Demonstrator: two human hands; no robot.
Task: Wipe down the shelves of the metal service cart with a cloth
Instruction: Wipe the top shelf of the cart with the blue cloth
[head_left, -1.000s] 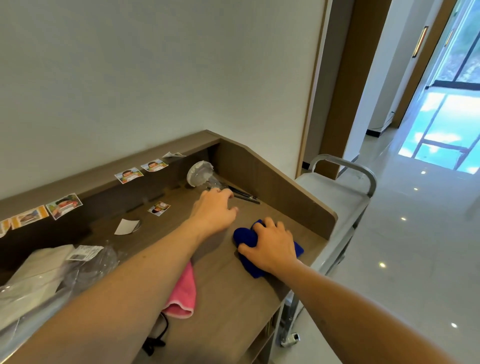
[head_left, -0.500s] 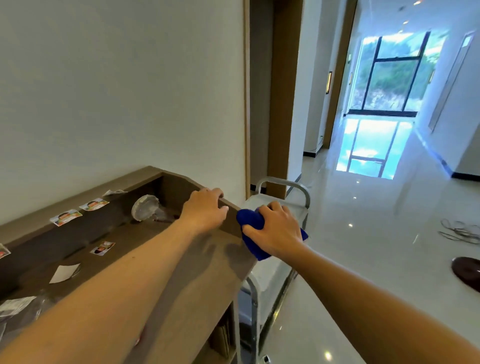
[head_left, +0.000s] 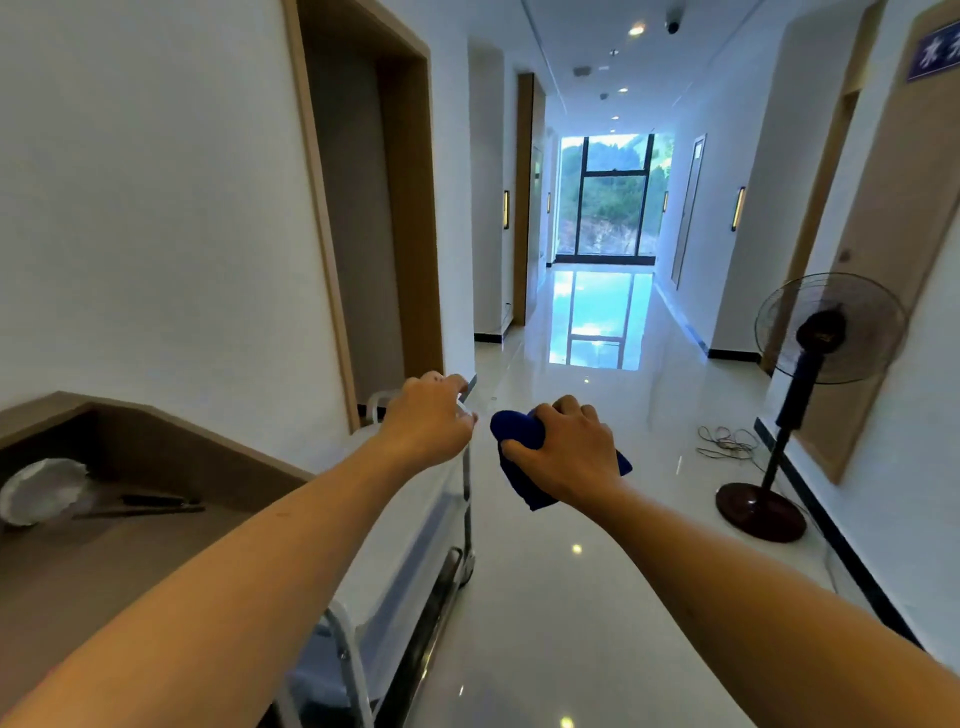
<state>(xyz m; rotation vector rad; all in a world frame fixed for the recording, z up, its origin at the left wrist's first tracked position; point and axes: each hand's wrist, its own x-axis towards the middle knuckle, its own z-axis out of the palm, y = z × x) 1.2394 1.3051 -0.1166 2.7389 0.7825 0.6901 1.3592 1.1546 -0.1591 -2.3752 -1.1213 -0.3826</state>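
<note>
The metal service cart (head_left: 410, 540) stands against the wall, right of a wooden desk. Its shiny top shelf runs away from me, with a lower shelf dimly visible beneath. My left hand (head_left: 428, 418) reaches over the cart's far end, fingers curled around the far rail (head_left: 469, 388). My right hand (head_left: 569, 457) hovers in the air just right of the cart's far corner, clenched on a bunched blue cloth (head_left: 511, 431). The cloth is off the cart, above the floor.
The wooden desk (head_left: 104, 566) at the left holds a white bowl-like object (head_left: 41, 491) and dark sticks (head_left: 148, 506). A standing fan (head_left: 826, 332) and a loose cable (head_left: 727, 441) are on the right. A glossy corridor floor (head_left: 597, 374) stretches ahead.
My view has swung from the desk up to the corridor. My right hand lifted the blue cloth off the desk to beside the cart. My left hand moved from the desk to the cart's far end.
</note>
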